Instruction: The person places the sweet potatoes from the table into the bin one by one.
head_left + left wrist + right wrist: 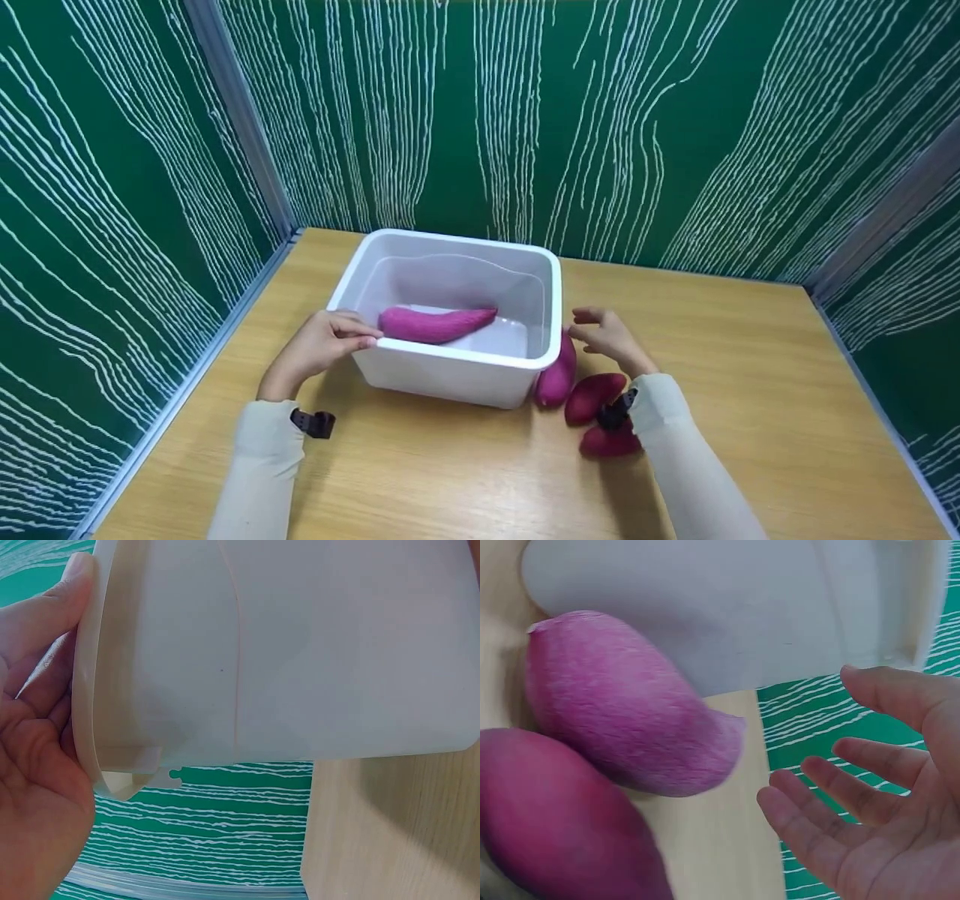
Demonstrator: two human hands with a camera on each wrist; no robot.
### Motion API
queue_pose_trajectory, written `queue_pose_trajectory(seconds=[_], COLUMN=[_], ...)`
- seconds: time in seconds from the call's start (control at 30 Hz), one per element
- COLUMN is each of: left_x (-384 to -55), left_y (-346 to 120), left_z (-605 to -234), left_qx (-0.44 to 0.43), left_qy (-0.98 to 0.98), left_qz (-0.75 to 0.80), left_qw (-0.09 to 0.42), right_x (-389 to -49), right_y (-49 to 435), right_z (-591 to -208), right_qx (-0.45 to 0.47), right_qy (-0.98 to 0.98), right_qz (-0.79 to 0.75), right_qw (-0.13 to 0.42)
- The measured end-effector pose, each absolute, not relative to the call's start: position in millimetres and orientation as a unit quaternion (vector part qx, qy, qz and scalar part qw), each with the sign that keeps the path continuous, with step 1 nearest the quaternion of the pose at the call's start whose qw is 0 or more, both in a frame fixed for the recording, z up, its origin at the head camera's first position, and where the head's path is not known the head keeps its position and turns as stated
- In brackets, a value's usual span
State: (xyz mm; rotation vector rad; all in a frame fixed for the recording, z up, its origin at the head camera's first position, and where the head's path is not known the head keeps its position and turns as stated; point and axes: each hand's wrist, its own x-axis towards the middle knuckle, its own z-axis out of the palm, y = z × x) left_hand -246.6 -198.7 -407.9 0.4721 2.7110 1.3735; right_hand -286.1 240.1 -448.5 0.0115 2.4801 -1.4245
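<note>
A white plastic bin [450, 375] stands on the table, and one long purple sweet potato [436, 325] lies inside it. My left hand [319, 346] pinches the bin's near-left rim; in the left wrist view the thumb lies along that rim [86, 675]. Off the bin's right side, my right hand [611, 339] hovers with spread fingers and holds nothing. Just below it, a purple sweet potato [556, 379] rests close against the bin wall. Two redder sweet potatoes [595, 397] lie nearer my right wrist, one partly hidden by the wrist strap.
The wooden table [750, 390] reaches to green walls [585, 112] with white wavy lines at the back and both sides. Grey metal posts [244, 112] stand in the corners. A dark strap [313, 424] sits on each wrist.
</note>
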Motion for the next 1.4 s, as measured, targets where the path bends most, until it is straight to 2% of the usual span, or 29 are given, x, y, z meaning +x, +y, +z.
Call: queue_pose_trajectory(seconds=[0.77,1.07,1.4], left_x=[-246,-246,-247], left_y=[-198,-197,-199], left_z=[-407,-407,-408], left_qx=[0.140,0.149,0.150], left_qy=[0.879,0.880,0.880], left_qz=[0.454,0.450,0.450], left_qw=[0.039,0.033,0.033], right_x=[-285,-286,-288], right_y=[232,229,227], right_z=[-473,-486,-489], right_qx=[0.078,0.048,0.054], right_qy=[0.853,0.853,0.851], right_qz=[-0.481,-0.487,-0.490], right_qw=[0.186,0.181,0.182])
